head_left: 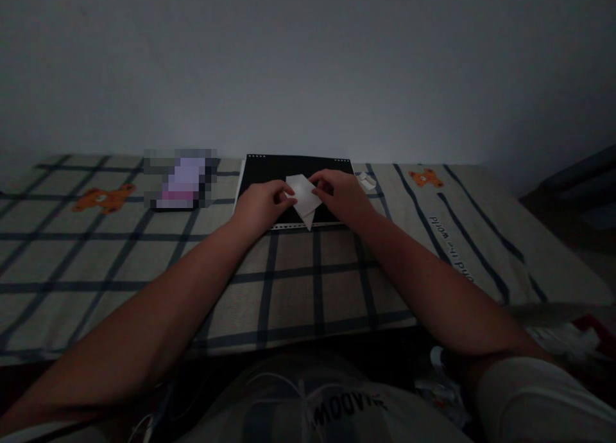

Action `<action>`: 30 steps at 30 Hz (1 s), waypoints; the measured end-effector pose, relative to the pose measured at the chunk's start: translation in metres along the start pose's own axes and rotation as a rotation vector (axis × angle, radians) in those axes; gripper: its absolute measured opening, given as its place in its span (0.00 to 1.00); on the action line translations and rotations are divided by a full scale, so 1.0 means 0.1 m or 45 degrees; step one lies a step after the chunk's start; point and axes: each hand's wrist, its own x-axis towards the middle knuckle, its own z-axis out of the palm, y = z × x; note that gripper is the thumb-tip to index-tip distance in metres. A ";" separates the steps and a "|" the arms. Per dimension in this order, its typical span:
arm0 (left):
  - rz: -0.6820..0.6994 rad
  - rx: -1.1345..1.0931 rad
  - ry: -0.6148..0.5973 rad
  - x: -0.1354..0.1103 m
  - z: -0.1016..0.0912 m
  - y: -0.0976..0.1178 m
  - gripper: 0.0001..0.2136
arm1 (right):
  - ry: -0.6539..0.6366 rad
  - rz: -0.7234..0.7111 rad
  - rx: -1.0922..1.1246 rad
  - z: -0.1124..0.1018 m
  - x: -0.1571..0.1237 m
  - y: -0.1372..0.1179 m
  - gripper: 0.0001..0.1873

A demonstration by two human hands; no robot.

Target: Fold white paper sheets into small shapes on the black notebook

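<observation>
A piece of white folded paper [303, 196] is between my two hands, with a narrow point toward me. My left hand [264, 204] pinches its left edge between thumb and fingers. On the opposite side, my right hand [341, 196] has its fingers closed on the paper's right edge. Beneath the paper lies a black sheet or board [293, 164] with small white marks along its borders. Just right of this black surface sits a small folded white paper piece [368, 181].
A checked tablecloth [293, 289] with bear prints and lettering covers the table. A phone-like device [183, 180], its screen blurred out, rests at the left. The pale wall [308, 70] rises right behind the table. Cluttered items [443, 391] show below the near edge at right.
</observation>
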 end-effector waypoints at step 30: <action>0.521 0.670 -0.305 -0.06 -0.14 0.12 0.17 | -0.023 0.040 -0.235 0.04 0.06 0.25 0.07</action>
